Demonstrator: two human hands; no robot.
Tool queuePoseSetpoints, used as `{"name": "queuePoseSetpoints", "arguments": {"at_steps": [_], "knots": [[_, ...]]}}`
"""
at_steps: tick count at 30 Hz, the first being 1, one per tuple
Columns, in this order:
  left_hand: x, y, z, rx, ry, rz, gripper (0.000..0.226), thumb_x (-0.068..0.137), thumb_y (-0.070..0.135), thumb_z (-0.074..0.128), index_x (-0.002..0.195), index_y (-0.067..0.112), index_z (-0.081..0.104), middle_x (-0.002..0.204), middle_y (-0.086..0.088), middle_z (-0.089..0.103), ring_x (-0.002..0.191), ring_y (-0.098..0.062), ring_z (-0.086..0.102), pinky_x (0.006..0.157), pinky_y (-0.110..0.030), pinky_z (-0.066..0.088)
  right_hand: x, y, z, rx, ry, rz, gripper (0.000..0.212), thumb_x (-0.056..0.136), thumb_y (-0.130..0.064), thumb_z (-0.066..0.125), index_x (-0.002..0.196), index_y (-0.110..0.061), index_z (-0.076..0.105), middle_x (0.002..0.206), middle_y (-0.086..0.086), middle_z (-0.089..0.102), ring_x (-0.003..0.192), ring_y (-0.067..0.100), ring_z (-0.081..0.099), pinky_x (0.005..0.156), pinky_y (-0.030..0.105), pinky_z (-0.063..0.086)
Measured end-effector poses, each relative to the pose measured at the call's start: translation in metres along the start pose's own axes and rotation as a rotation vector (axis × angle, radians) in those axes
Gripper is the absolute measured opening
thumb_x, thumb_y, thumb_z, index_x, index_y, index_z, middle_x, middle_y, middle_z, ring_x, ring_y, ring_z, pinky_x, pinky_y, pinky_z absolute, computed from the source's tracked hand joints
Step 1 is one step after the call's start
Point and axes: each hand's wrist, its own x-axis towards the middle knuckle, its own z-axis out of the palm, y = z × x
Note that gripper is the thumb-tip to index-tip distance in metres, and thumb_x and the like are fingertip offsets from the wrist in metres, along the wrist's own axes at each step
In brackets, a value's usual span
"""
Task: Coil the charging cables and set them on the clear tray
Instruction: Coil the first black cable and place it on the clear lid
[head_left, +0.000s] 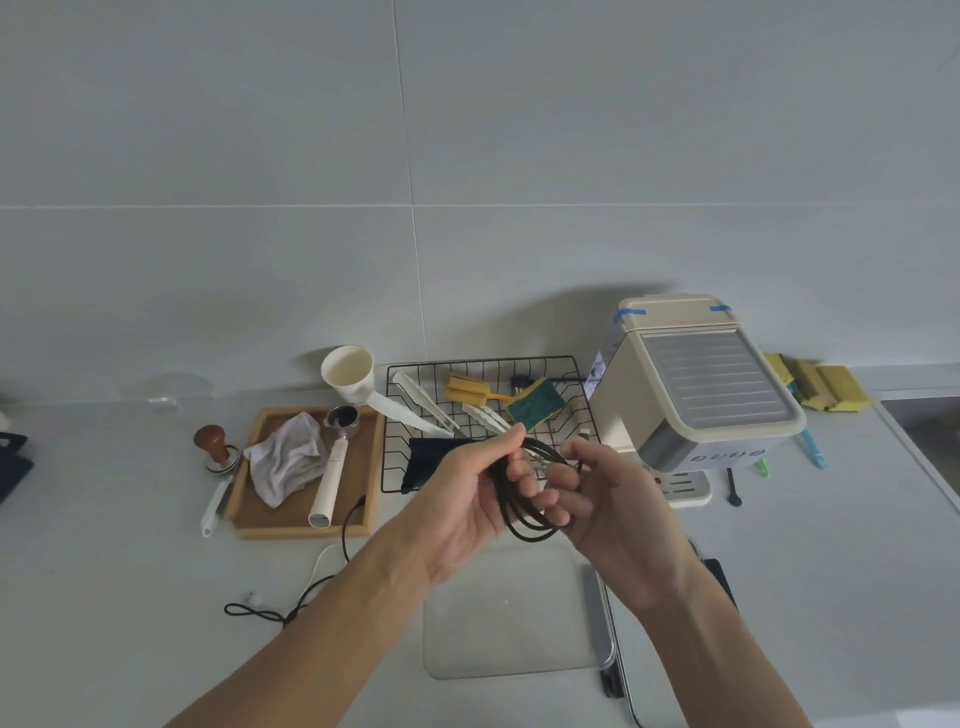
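Both hands hold the black cable (524, 499) above the clear tray (509, 613): the left hand (462, 499) grips the gathered loops, and the right hand (602, 499) curls its fingers round their other side. If either grip slackens, the springy loops will likely splay open. A second black cable (291, 603) lies uncoiled on the bench (130, 545).

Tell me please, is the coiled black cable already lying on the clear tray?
No, both hands hold the coiled black cable above the clear tray.
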Motion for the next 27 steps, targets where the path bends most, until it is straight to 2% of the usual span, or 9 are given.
{"name": "queuePoseSetpoints", "arguments": {"at_steps": [2, 5, 6, 9, 11, 15, 20, 24, 27], "knots": [[0.000, 0.005, 0.001, -0.050, 0.018, -0.033, 0.031, 0.100, 0.024, 0.057, 0.072, 0.013, 0.048, 0.060, 0.002, 0.037, 0.040, -0.008, 0.039, 0.046, -0.025, 0.047, -0.003, 0.002, 0.004, 0.003, -0.020, -0.016, 0.013, 0.102, -0.017, 0.047, 0.090, -0.012, 0.048, 0.066, 0.004, 0.042, 0.051, 0.016, 0.035, 0.054, 0.031, 0.047], [0.003, 0.012, -0.007, -0.011, 0.092, -0.070, 0.034, 0.097, 0.024, 0.062, 0.067, 0.016, 0.046, 0.054, 0.006, 0.034, 0.036, -0.005, 0.023, 0.058, -0.026, 0.016, -0.005, 0.015, 0.010, 0.076, -0.081, -0.047, 0.015, 0.103, -0.016, 0.047, 0.089, -0.011, 0.050, 0.070, 0.008, 0.046, 0.054, 0.019, 0.036, 0.061, 0.035, 0.049], [0.004, 0.014, -0.009, 0.010, 0.121, -0.093, 0.037, 0.097, 0.025, 0.063, 0.065, 0.017, 0.045, 0.053, 0.007, 0.032, 0.035, -0.004, 0.021, 0.059, -0.027, 0.012, -0.006, 0.020, 0.012, 0.091, -0.081, -0.054, 0.015, 0.103, -0.015, 0.047, 0.089, -0.011, 0.050, 0.071, 0.008, 0.045, 0.055, 0.019, 0.035, 0.059, 0.033, 0.047], [0.006, 0.014, -0.009, 0.108, 0.190, -0.155, 0.038, 0.095, 0.029, 0.066, 0.066, 0.018, 0.045, 0.052, 0.007, 0.028, 0.035, -0.004, 0.019, 0.036, -0.018, 0.013, -0.005, 0.026, 0.018, 0.069, -0.030, -0.057, 0.015, 0.102, -0.017, 0.051, 0.088, -0.013, 0.049, 0.069, 0.004, 0.037, 0.054, 0.015, 0.022, 0.053, 0.026, 0.024], [0.008, 0.015, -0.006, 0.190, 0.213, -0.152, 0.029, 0.094, 0.031, 0.069, 0.078, 0.016, 0.050, 0.055, 0.006, 0.033, 0.037, -0.005, 0.021, 0.033, -0.017, 0.017, -0.004, 0.028, 0.018, 0.032, 0.011, -0.080, 0.014, 0.102, -0.017, 0.051, 0.089, -0.013, 0.051, 0.069, 0.003, 0.039, 0.056, 0.015, 0.016, 0.055, 0.028, 0.015], [0.012, 0.020, -0.008, 0.227, 0.269, -0.102, 0.025, 0.095, 0.031, 0.068, 0.101, 0.012, 0.052, 0.053, 0.005, 0.037, 0.037, -0.005, 0.022, 0.037, -0.017, 0.016, -0.004, 0.034, 0.019, -0.009, 0.009, -0.113, 0.013, 0.101, -0.020, 0.052, 0.092, -0.013, 0.056, 0.066, 0.004, 0.037, 0.055, 0.016, 0.025, 0.049, 0.027, 0.032], [0.012, 0.031, -0.017, 0.091, 0.295, -0.143, 0.028, 0.094, 0.034, 0.067, 0.081, 0.012, 0.054, 0.041, 0.001, 0.043, 0.030, -0.006, 0.021, 0.036, -0.018, 0.015, -0.003, 0.035, 0.016, -0.078, -0.101, -0.091, 0.016, 0.104, -0.018, 0.048, 0.104, -0.006, 0.060, 0.065, 0.009, 0.044, 0.056, 0.018, 0.041, 0.053, 0.029, 0.042], [0.018, 0.030, -0.026, 0.031, 0.312, -0.143, 0.031, 0.093, 0.038, 0.063, 0.083, 0.010, 0.053, 0.049, -0.002, 0.042, 0.033, -0.008, 0.025, 0.035, -0.019, 0.020, 0.009, 0.044, 0.015, -0.187, 0.003, -0.112, 0.030, 0.108, -0.019, 0.046, 0.115, 0.001, 0.066, 0.067, 0.004, 0.037, 0.059, 0.016, 0.033, 0.053, 0.026, 0.036], [0.027, 0.022, -0.024, 0.183, 0.372, -0.038, 0.026, 0.093, 0.032, 0.065, 0.088, 0.011, 0.051, 0.051, 0.000, 0.040, 0.036, -0.008, 0.026, 0.038, -0.020, 0.020, 0.017, 0.057, 0.015, -0.334, 0.089, -0.146, 0.030, 0.110, -0.025, 0.043, 0.103, -0.002, 0.062, 0.068, 0.000, 0.034, 0.064, 0.016, 0.032, 0.068, 0.031, 0.040]]}}
